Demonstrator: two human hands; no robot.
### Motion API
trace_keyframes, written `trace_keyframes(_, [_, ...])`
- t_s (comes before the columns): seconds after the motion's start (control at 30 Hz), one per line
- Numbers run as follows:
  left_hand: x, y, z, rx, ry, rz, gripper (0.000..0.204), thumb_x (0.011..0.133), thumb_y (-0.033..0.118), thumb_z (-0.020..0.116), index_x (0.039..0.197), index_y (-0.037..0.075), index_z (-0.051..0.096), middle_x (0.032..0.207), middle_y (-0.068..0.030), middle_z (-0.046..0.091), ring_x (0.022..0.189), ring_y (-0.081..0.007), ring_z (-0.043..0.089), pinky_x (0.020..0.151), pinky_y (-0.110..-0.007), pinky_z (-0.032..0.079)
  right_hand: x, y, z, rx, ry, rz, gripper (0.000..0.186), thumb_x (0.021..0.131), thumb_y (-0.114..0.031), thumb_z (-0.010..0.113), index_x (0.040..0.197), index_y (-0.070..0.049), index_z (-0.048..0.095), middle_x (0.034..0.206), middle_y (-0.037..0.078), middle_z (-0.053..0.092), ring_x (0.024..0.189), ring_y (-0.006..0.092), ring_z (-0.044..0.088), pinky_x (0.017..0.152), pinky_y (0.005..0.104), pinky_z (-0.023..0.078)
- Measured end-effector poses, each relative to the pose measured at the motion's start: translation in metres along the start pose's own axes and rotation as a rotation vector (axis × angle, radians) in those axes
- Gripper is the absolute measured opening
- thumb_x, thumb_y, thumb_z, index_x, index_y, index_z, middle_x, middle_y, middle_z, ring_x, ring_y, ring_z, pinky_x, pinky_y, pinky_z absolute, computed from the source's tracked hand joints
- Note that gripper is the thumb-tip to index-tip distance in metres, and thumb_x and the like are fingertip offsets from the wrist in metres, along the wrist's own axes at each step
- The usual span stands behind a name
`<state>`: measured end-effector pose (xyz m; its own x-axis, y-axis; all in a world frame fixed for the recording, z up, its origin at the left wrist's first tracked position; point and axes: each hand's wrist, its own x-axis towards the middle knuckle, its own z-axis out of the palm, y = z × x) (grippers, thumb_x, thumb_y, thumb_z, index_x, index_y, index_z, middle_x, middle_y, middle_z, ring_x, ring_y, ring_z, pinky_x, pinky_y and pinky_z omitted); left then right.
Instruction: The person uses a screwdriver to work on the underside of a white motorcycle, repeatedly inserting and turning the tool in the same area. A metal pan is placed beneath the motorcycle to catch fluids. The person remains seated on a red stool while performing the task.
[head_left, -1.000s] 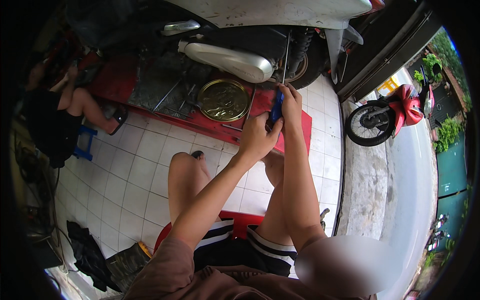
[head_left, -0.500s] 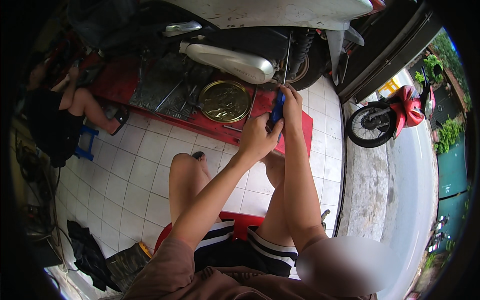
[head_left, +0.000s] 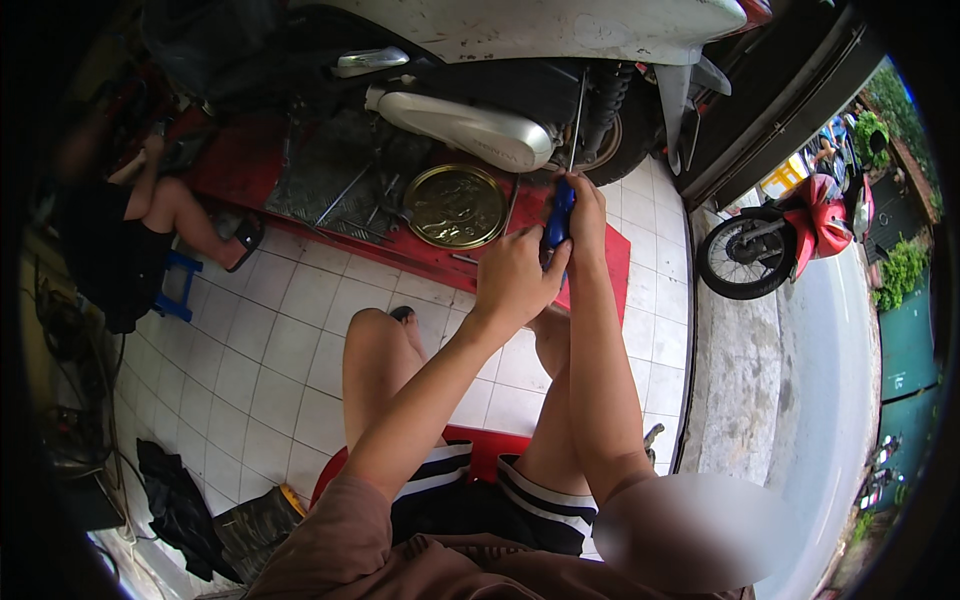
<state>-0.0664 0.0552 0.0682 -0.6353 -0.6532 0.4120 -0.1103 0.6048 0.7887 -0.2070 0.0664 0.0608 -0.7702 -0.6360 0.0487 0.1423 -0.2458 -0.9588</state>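
Observation:
A long screwdriver (head_left: 560, 212) with a blue handle points away from me. Its thin metal shaft rises beside the rear shock absorber (head_left: 600, 105) of a scooter (head_left: 475, 128); I cannot make out what the tip touches. My right hand (head_left: 588, 215) is wrapped around the upper handle. Lower down, the fingers of my left hand (head_left: 512, 275) close on the handle's base. Just left of my hands, a round gold-coloured metal tray (head_left: 410, 215) lies on the red lift platform (head_left: 612, 262), with small parts that blur together inside it.
Loose tools lie on a dark ridged mat (head_left: 300, 190) on the platform. At the far left another person (head_left: 110, 240) sits on a blue stool (head_left: 178, 285). A red motorbike (head_left: 825, 225) stands outside at the right. Dark cloth (head_left: 175, 500) lies at lower left on the tiled floor (head_left: 270, 390).
The view has shifted slightly, so most things sit a little to the right. Both hands keep hold of the screwdriver, whose handle looks slightly turned. Someone has come into view beyond the red motorbike.

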Motion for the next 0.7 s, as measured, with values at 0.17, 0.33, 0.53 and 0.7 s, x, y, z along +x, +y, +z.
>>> trace_keyframes(0.17, [0.0, 0.007, -0.004, 0.089, -0.005, 0.022, 0.03, 0.085, 0.027, 0.062, 0.077, -0.002, 0.06, 0.073, -0.0196, 0.065, 0.066, -0.0352, 0.064, 0.06, -0.043, 0.051, -0.002, -0.004, 0.002, 0.025, -0.023, 0.005, 0.021, 0.091, -0.021, 0.048, 0.091, -0.003, 0.058, 0.071, 0.005, 0.056, 0.054, 0.0144, 0.053, 0.05, 0.0261, 0.045])
trace_keyframes(0.33, [0.001, 0.009, -0.003, 0.113, 0.02, 0.044, 0.031, 0.085, 0.028, 0.062, 0.077, -0.002, 0.06, 0.072, -0.0188, 0.065, 0.065, -0.0349, 0.064, 0.058, -0.042, 0.051, 0.0, -0.005, -0.001, 0.054, -0.049, 0.003, 0.02, 0.091, -0.019, 0.047, 0.092, -0.003, 0.057, 0.071, 0.006, 0.056, 0.054, 0.0145, 0.053, 0.049, 0.0262, 0.045])
trace_keyframes(0.53, [0.002, 0.005, -0.003, -0.301, -0.118, -0.231, 0.036, 0.091, 0.033, 0.061, 0.077, 0.0, 0.058, 0.064, -0.0091, 0.059, 0.053, -0.017, 0.056, 0.05, -0.032, 0.044, -0.008, -0.018, 0.003, 0.034, -0.113, 0.012, 0.026, 0.094, -0.025, 0.048, 0.1, -0.002, 0.058, 0.076, 0.006, 0.058, 0.062, 0.0142, 0.055, 0.053, 0.0252, 0.046])
trace_keyframes(0.7, [0.004, 0.006, -0.001, -0.933, -0.119, -0.373, 0.037, 0.095, 0.04, 0.055, 0.082, 0.005, 0.058, 0.064, 0.0028, 0.052, 0.051, -0.0082, 0.046, 0.047, -0.022, 0.034, -0.015, -0.023, 0.001, 0.526, -0.357, 0.218, 0.034, 0.095, -0.03, 0.048, 0.114, -0.002, 0.054, 0.089, 0.008, 0.06, 0.068, 0.0139, 0.057, 0.056, 0.0239, 0.047])
